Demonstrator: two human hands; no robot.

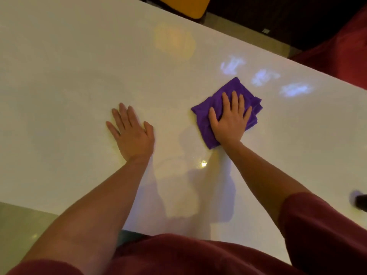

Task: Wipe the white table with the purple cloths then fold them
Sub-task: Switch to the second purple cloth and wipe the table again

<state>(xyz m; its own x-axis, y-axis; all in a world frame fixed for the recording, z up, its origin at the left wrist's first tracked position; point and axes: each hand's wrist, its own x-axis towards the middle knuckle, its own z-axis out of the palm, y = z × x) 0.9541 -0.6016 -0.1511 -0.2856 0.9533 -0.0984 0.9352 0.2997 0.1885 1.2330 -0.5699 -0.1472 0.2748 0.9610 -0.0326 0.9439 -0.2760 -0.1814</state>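
A glossy white table [69, 66] fills most of the head view. A purple cloth [234, 91], loosely bunched into a rough square, lies on it right of centre. My right hand [229, 119] presses flat on top of the cloth, fingers spread, covering its near half. My left hand [132, 132] rests palm down on the bare tabletop to the left of the cloth, fingers apart, holding nothing. Only one purple cloth is visible.
A yellow chair seat [178, 5] stands beyond the table's far edge. A red seat [341, 54] sits at the far right. A dark object [361, 203] pokes in at the right edge of the table. Pale floor [21, 225] shows at lower left.
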